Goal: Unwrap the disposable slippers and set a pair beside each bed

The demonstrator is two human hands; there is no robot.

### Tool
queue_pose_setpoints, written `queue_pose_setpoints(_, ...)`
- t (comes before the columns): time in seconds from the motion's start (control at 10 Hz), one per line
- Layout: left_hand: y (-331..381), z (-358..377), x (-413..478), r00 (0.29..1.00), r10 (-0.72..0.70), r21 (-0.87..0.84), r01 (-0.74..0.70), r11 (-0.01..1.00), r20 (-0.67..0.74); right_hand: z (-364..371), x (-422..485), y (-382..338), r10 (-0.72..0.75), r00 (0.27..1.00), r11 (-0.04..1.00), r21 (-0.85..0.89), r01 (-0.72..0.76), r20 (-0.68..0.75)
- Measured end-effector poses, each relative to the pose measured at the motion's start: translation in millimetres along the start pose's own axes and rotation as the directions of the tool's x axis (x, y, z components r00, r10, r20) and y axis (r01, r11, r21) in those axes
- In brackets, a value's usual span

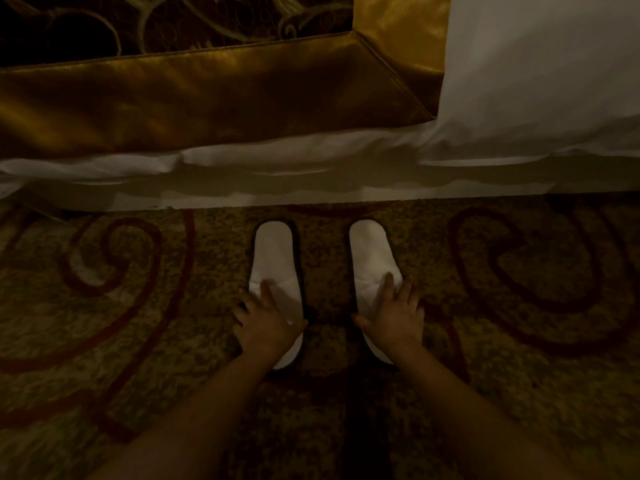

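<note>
Two white disposable slippers with dark edging lie side by side on the carpet, just in front of the bed's side (311, 188). The left slipper (273, 251) and the right slipper (369, 251) are parallel with a gap between them. My left hand (266, 323) rests flat on the near part of the left slipper, fingers spread. My right hand (394, 317) lies flat on the near part of the right slipper, fingers spread too. Neither hand grips anything. No wrapping is visible.
The bed carries a gold satin runner (207, 95) with a dark patterned centre and a white duvet (540, 71) at the right. White sheets hang to the floor. The carpet (138, 323) is brown with red swirls. The light is dim.
</note>
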State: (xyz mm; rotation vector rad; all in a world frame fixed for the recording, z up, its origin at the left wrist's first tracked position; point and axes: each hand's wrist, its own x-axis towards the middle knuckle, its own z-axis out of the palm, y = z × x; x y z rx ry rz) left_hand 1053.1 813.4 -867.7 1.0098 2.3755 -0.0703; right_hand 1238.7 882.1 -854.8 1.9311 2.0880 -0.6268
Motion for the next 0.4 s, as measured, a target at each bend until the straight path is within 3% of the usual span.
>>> queue_pose_setpoints(0.4,-1,-43,-9,0.999,0.029,-0.001,-0.029,1.0,0.021,-37,-7,4,0.069,0.996,0.99,0.115,-0.075,0.056)
